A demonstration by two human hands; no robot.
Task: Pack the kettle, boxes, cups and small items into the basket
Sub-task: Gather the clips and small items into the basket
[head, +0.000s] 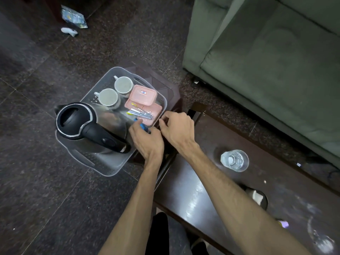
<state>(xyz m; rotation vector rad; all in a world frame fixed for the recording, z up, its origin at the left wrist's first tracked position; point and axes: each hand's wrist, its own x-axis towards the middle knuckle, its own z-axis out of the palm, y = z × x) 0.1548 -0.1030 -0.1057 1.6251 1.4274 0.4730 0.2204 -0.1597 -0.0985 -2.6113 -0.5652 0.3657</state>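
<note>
A grey plastic basket (103, 169) sits on a dark stool. Inside it stand a steel kettle (86, 126) with a black lid and handle, two white cups (108, 97) (123, 85), and two pink boxes (142, 94), one stacked partly on the other. Small tools, among them a nail clipper (140, 114), lie on the lower pink box. My left hand (147, 138) is over the basket's near right edge, closed on a small blue item (141, 126). My right hand (176, 127) hovers at the basket's right rim, fingers curled; nothing shows in it.
A dark wooden table (211, 190) at the right carries a clear glass (234, 160) and a dark round object (256, 196). A green sofa (266, 61) stands behind. On the floor at the far left lie a packet (73, 17) and a small white object (69, 31).
</note>
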